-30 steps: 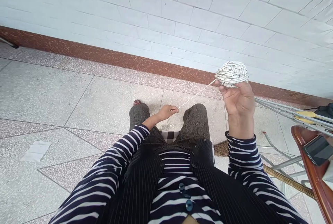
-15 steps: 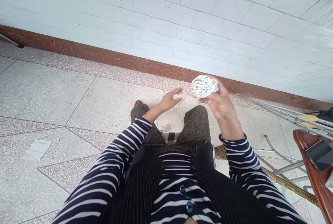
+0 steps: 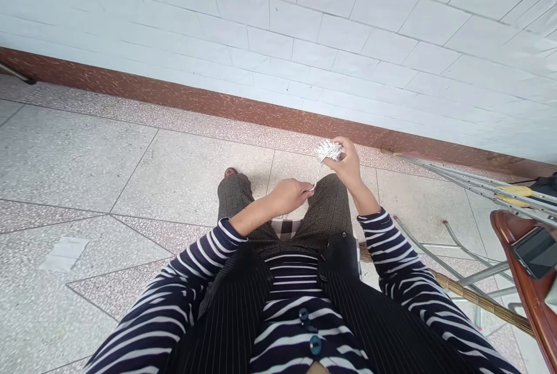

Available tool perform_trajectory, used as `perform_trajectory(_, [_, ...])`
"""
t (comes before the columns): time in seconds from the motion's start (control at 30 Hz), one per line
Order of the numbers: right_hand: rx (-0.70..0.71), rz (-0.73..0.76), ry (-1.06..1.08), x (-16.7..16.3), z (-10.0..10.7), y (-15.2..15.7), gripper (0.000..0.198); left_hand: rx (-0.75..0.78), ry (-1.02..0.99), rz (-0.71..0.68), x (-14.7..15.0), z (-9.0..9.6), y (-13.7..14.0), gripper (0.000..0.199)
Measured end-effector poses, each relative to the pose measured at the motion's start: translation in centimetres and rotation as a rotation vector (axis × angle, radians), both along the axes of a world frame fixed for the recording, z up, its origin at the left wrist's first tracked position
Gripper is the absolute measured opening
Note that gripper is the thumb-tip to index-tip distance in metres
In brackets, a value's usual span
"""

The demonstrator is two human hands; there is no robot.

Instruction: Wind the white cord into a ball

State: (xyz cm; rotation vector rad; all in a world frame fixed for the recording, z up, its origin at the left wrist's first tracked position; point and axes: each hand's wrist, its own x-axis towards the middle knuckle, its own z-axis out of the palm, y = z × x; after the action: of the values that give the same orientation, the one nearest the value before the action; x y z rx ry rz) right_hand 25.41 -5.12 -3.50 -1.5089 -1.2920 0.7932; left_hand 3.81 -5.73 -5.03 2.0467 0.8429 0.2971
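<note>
A ball of white cord with dark flecks (image 3: 328,150) is in my right hand (image 3: 349,165), whose fingers wrap round its right side above my right knee. From the ball a short strand of cord (image 3: 317,180) runs down to my left hand (image 3: 290,196). The fingers of my left hand are pinched shut on that strand, lower and to the left of the ball. Both hands are over my lap, in front of the dark trousers (image 3: 328,206).
A white tiled wall (image 3: 278,32) with a red-brown skirting (image 3: 183,84) stands ahead. A piece of white paper (image 3: 66,254) lies on the floor at left. At right are metal crutches (image 3: 470,180), a wooden chair (image 3: 507,235) with a phone (image 3: 537,251), and metal legs (image 3: 456,246).
My left hand has gone from open to pinching the cord strand and has moved lower. My right hand has shifted left and turned with the ball.
</note>
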Motion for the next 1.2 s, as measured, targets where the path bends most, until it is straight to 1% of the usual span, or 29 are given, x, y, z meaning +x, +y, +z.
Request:
perform_trajectory(0.03, [-0.02, 0.006, -0.019, -0.4, -1.1, 0.0, 0.053, 0.062, 0.019, 0.003, -0.1, 0.5, 0.3, 0.03])
perform_trajectory(0.1, [-0.086, 0.075, -0.002, -1.3, -3.0, -0.3, 0.051, 0.148, 0.028, -0.001, 0.0, 1.6, 1.5, 0.028])
perform_trajectory(0.17, [-0.165, 0.178, 0.067, -2.4, -4.1, -0.9, 0.051, 0.221, 0.03, -0.003, 0.0, 2.5, 3.1, 0.026])
perform_trajectory(0.27, [-0.289, 0.286, 0.271, -3.7, -4.4, -2.4, 0.055, 0.328, 0.041, -0.023, -0.3, 3.2, 5.2, 0.028])
perform_trajectory(0.33, [-0.365, 0.322, 0.445, -4.0, -3.7, -3.4, 0.057, 0.331, 0.019, -0.047, -0.7, 3.1, 6.2, 0.028])
perform_trajectory(0.43, [-0.42, 0.311, 0.63, -3.8, -2.2, -4.6, 0.057, 0.236, -0.061, -0.015, -1.4, 2.0, 7.4, 0.027])
perform_trajectory(0.53, [-0.397, 0.304, 0.716, -3.2, -0.5, -5.0, 0.054, 0.079, -0.17, 0.039, -1.5, 0.0, 8.2, 0.03])
perform_trajectory(0.6, [-0.33, 0.279, 0.743, -2.8, 0.6, -4.6, 0.053, -0.036, -0.242, 0.061, -1.2, -1.5, 8.3, 0.033])
perform_trajectory(0.67, [-0.241, 0.219, 0.755, -2.4, 1.6, -3.8, 0.051, -0.141, -0.296, 0.07, -0.7, -2.6, 7.9, 0.034])
perform_trajectory(0.73, [-0.145, 0.128, 0.727, -2.1, 2.3, -2.6, 0.047, -0.248, -0.333, 0.042, -0.3, -3.4, 6.9, 0.036])
perform_trajectory(0.8, [-0.057, 0.008, 0.636, -1.7, 2.4, -1.2, 0.044, -0.348, -0.338, -0.009, -0.1, -3.7, 5.7, 0.039])
perform_trajectory(0.87, [0.021, -0.124, 0.462, -1.2, 1.6, 0.1, 0.043, -0.416, -0.315, -0.059, -0.1, -3.6, 4.4, 0.04])
perform_trajectory(0.93, [0.066, -0.239, 0.22, -0.6, 0.1, 1.0, 0.045, -0.445, -0.262, -0.111, -0.4, -3.1, 3.5, 0.039])
perform_trajectory(1.0, [0.042, -0.292, -0.037, -0.1, -1.8, 1.1, 0.05, -0.439, -0.22, -0.153, -0.7, -2.4, 3.4, 0.038])
perform_trajectory(1.03, [-0.006, -0.277, -0.118, 0.1, -2.8, 0.8, 0.052, -0.425, -0.21, -0.167, -0.9, -1.9, 3.5, 0.037])
perform_trajectory(1.07, [-0.075, -0.234, -0.142, 0.0, -3.6, 0.3, 0.051, -0.403, -0.208, -0.166, -1.2, -1.5, 3.9, 0.037])
perform_trajectory(1.1, [-0.151, -0.17, -0.109, -0.2, -4.4, -0.4, 0.051, -0.369, -0.209, -0.155, -1.4, -1.1, 4.3, 0.036])
perform_trajectory(1.13, [-0.223, -0.085, -0.016, -0.5, -5.0, -1.1, 0.05, -0.323, -0.201, -0.137, -1.6, -0.7, 4.8, 0.036])
perform_trajectory(1.2, [-0.333, 0.115, 0.234, -1.6, -5.7, -2.8, 0.048, -0.192, -0.15, -0.096, -1.8, -0.1, 5.8, 0.032])
